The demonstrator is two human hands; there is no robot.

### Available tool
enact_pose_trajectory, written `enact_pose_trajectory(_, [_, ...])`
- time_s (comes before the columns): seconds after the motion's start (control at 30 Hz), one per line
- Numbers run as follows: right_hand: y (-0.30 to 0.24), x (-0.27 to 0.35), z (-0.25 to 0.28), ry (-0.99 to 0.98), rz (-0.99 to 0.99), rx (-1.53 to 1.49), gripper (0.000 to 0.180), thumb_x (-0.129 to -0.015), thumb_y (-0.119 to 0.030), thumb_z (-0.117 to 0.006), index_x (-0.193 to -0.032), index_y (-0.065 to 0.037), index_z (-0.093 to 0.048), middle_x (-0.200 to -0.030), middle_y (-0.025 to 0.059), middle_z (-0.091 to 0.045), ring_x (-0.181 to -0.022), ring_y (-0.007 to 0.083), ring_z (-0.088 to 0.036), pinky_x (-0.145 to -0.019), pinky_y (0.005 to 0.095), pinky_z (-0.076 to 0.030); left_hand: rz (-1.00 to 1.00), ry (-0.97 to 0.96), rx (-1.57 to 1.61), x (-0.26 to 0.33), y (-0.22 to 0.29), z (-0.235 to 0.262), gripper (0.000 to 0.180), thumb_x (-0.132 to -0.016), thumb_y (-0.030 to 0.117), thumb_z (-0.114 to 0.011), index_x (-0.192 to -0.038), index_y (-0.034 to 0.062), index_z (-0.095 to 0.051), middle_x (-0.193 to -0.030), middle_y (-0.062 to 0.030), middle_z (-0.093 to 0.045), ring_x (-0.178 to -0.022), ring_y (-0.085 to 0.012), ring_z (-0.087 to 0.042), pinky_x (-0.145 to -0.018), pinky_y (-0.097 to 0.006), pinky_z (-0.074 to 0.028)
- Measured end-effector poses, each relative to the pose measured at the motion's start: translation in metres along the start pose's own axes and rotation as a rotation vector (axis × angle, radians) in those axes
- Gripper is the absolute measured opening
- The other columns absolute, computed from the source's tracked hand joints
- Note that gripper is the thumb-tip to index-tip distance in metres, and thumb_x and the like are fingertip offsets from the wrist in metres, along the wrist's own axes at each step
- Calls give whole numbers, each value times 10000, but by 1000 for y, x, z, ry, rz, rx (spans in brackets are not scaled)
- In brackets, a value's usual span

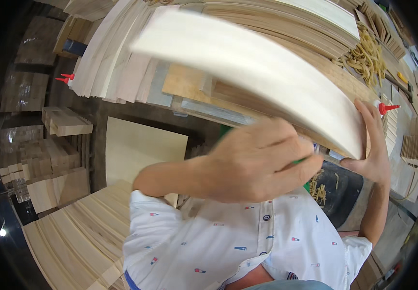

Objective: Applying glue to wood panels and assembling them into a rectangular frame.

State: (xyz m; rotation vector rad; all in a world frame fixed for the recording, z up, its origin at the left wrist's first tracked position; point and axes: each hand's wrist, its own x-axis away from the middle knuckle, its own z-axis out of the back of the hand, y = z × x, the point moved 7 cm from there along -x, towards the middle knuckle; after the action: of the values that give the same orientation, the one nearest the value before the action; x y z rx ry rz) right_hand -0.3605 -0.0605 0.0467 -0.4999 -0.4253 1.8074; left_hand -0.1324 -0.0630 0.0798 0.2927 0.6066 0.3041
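A long pale wooden board (247,63) lies tilted across the bench in front of me, smeared by motion. My right hand (371,142) grips its near right end, thumb on one side and fingers on the other. My left hand (262,159) is raised between my chest and the board, with curled fingers pressed together. Whatever it may hold is hidden and blurred; a little green shows by its fingers. Just beyond my right hand is a white bottle with a red nozzle (388,108).
Stacked boards (276,29) fill the bench's far side, with yellowish bands (368,53) heaped at the right. Another red-nozzled bottle (66,78) is at the left. Below stand wood piles (73,237), a pale panel (141,145) and a dark container (342,188) with yellowish strips beside it.
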Motion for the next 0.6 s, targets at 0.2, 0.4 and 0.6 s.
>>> enact_pose_trajectory(0.2, [-8,8,1,-18,54,180,902,-461,-143,-797,-1300,-74,-474,-1181,198,-454,-1091,367,-466,-925,414,-408,181,-490,-159,-32,-78,10,811,-619,373,-769,-1329,114,-473,-1402,-151,-369,-1248,-359,-347,-1043,-430,-278])
enact_pose_trajectory(0.4, [10,12,-12,-15,116,181,807,-566,-211,-770,-1306,-103,-467,-1171,189,-456,-1078,352,-451,-921,422,-399,344,-697,53,-12,-91,-42,917,-541,295,-824,-1351,109,-436,-1374,-194,-358,-1239,-390,-348,-1042,-426,-300])
enact_pose_trajectory(0.6, [42,35,9,-16,31,223,981,-534,-272,-830,-1383,-116,-366,-1324,186,-401,-1221,371,-383,-1012,424,-347,353,-648,-81,-30,-94,-44,878,-518,111,-780,-1334,112,-455,-1352,-191,-372,-1220,-374,-380,-1024,-411,-333])
